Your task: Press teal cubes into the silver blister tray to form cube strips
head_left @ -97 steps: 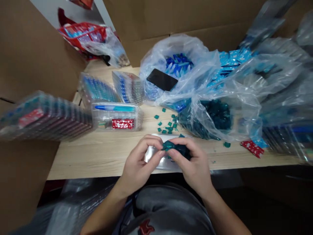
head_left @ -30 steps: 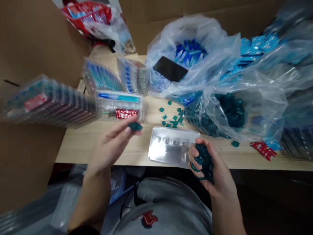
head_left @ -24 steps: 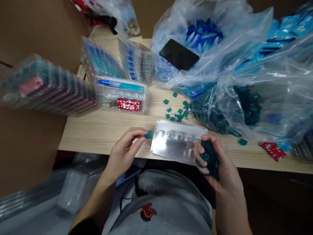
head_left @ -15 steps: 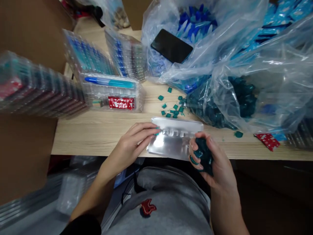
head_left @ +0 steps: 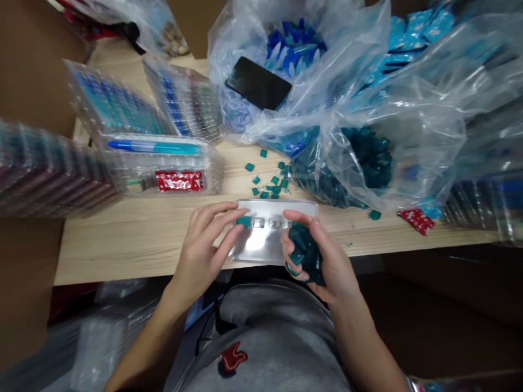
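1. Head view: the left hand (head_left: 204, 245) has its fingers stretched out, with the fingertips (head_left: 233, 219) at a teal square piece (head_left: 244, 221) on a silver blister tray (head_left: 278, 239); whether they grip it is unclear. Slight misalignment could leave the piece outside its pocket.
2. The right hand (head_left: 316, 261) curls closed around a clump of teal pieces (head_left: 304, 250); a loosening grip could spill them.
3. The tray lies near the wooden table's (head_left: 122, 245) edge, so a bump could knock it off.

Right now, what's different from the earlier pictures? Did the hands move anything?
The hands came apart. The left hand carried one green piece to the silver tray, and the piece now sits at its fingertips by the tray's left end. The right hand kept hold of the dark green clump. The phone on the bag and the small green pieces on the table stayed put.
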The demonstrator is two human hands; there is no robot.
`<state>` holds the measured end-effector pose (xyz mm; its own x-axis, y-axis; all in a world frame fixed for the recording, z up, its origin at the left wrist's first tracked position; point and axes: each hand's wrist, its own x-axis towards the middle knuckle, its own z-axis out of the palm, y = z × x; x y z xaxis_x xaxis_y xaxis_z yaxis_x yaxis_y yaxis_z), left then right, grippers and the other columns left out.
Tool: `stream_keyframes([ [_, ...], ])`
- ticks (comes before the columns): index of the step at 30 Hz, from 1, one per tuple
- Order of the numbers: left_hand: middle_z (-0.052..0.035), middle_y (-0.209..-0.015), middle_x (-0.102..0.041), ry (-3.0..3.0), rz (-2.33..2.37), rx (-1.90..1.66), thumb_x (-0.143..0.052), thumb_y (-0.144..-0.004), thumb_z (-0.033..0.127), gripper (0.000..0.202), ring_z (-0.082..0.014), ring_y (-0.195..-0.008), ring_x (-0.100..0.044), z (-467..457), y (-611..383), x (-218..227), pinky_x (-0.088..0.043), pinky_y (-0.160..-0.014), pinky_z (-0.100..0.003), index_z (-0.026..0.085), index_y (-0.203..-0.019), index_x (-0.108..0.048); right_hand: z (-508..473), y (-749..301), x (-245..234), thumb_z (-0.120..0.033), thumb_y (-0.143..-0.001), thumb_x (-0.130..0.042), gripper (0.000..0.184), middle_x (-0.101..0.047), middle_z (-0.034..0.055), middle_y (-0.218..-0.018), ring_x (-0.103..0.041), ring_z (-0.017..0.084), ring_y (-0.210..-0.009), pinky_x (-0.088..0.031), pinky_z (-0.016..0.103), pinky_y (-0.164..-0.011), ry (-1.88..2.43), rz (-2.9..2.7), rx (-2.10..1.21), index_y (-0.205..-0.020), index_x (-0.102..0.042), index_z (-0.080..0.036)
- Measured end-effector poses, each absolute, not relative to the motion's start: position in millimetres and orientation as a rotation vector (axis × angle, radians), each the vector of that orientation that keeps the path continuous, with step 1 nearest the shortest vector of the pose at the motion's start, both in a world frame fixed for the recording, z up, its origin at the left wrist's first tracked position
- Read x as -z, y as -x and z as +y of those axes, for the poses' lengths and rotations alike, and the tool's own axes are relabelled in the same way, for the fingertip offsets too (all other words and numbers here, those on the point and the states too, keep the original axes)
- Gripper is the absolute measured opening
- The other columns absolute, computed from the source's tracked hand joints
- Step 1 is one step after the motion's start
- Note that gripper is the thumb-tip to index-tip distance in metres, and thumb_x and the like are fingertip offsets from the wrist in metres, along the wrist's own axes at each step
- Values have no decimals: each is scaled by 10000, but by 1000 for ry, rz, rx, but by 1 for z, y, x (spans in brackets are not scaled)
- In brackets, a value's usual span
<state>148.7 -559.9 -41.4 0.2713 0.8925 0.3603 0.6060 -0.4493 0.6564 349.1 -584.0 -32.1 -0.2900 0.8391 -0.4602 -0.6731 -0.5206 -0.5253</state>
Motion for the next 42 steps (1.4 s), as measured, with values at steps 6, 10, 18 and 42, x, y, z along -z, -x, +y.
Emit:
stream_keyframes([
  [6,-43,-923,-741,-1455,1010,-907,-636,-910,376,270,-161,-766,-706,-562,-181,18,-588,-645,-252,227,-1132,-671,-588,-344,21,-516,-868,-645,405,-628,-23,-691,-527,67,-522,-401,135,-415,970,-594,-1895,-1234,-680,-348],
  [10,-46,-867,-744,-1301,861,-853,-686,-864,431,271,-163,-711,-709,-552,-190,14,-582,-547,-226,226,-1041,-704,-589,-345,13,-471,-881,-626,399,-685,9,-854,-580,115,-656,-477,180,-474,1041,-871,-1760,-1261,-669,-358],
  [18,-29,-804,-719,-1282,980,-1015,-738,-828,384,212,-143,-702,-687,-555,-188,16,-557,-551,-202,216,-957,-719,-591,-343,14,-429,-867,-650,556,-600,-37,-675,-498,87,-550,-423,160,-450,1068,-874,-1706,-1397,-535,-306],
  [42,1,-984,-679,-1655,1082,-1291,-552,-868,-15,272,-94,-939,-671,-580,-172,23,-544,-814,-178,223,-998,-534,-599,-348,19,-294,-798,-722,57,-713,-12,-769,-624,105,-694,-526,197,-653,1236,-1043,-1362,-824,-761,-260],
])
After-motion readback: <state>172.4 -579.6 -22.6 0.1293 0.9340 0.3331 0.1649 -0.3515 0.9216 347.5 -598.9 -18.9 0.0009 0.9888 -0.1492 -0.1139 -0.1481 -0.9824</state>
